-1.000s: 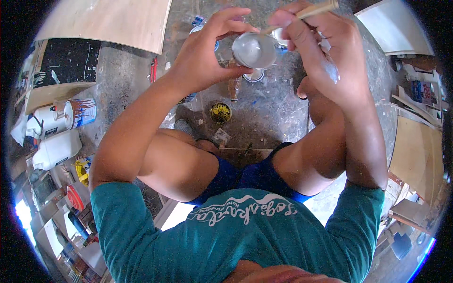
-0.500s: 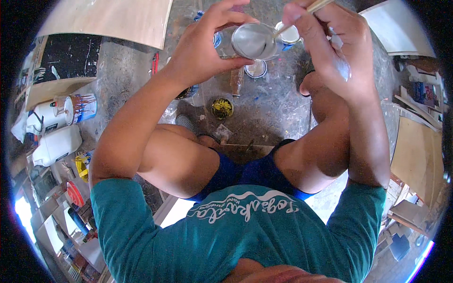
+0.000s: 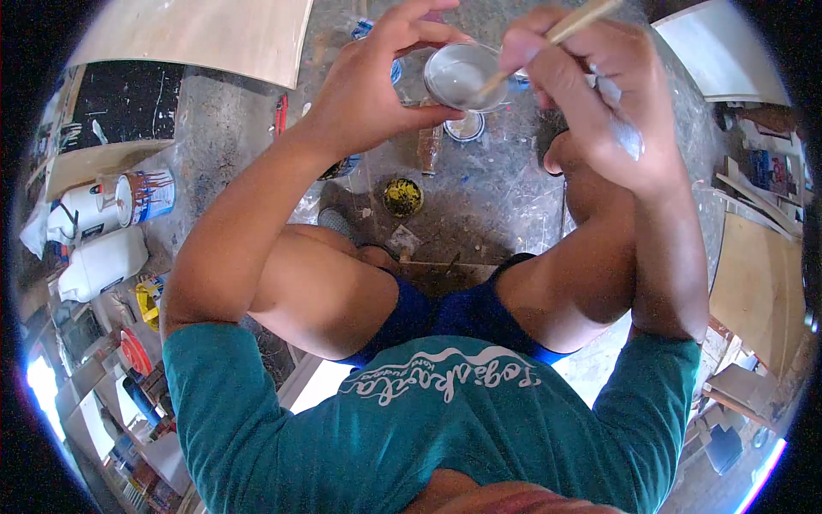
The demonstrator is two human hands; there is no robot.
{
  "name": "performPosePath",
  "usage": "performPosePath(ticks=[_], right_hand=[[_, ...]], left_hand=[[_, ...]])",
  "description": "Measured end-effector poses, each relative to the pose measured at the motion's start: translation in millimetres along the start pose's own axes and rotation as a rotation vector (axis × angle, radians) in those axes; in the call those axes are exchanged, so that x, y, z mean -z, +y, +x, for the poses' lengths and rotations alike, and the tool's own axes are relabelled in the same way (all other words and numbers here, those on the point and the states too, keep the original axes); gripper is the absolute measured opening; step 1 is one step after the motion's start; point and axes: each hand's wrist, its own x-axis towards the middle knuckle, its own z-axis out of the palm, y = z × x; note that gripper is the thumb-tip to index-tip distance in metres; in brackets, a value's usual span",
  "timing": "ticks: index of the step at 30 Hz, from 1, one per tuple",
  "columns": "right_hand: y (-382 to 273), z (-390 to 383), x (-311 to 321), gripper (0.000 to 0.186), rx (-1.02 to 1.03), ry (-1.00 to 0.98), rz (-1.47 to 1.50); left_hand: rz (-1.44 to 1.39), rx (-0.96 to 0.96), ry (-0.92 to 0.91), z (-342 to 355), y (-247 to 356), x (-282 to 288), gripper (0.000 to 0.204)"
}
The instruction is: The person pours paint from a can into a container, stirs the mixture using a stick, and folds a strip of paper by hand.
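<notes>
Between the thumb and fingers of my left hand [image 3: 368,90] is a small round cup [image 3: 454,73] with whitish-grey liquid inside, tipped so that its mouth faces me. My right hand [image 3: 612,111] pinches a thin wooden stick [image 3: 584,20]; its lower end reaches into the cup. Whether that end carries bristles is too blurred to tell. White paint is smeared on the right hand near the thumb. Behind the cup and hand, a blue-labelled can is mostly hidden.
Below the cup stand a small tin [image 3: 464,127] with a pale top and a yellow-stained tin [image 3: 402,197]. A paint-dripped can [image 3: 147,195] and a white jug [image 3: 104,264] lie at left. Plywood [image 3: 197,34] spans the upper left, near a red tool [image 3: 281,116].
My right hand has shifted, and the stick's end has swung lower inside the cup. The cup has moved slightly right. The can behind is now more covered by my hand.
</notes>
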Motion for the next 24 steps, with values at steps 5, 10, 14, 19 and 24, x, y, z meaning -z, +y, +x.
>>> performPosePath(ticks=[5, 10, 14, 19, 24], right_hand=[[-3, 4, -1, 0.011, 0.113, 0.030, -0.111], [-14, -1, 0, 0.010, -0.250, 0.005, 0.052], [-10, -2, -9, 0.014, 0.109, 0.067, -0.173], [-6, -8, 3, 0.017, -0.182, -0.048, -0.093], [30, -11, -4, 0.019, 0.072, 0.190, 0.128]], left_hand=[[-0.148, 0.000, 0.077, -2, 0, -2, 0.102], [-0.158, -0.054, 0.068, -2, 0, -2, 0.105], [-0.221, -0.026, 0.099, -6, 3, -2, 0.104], [-0.097, -0.046, 0.097, -6, 4, -1, 0.104], [-0.255, -0.098, 0.159, 2, -10, -11, 0.107]])
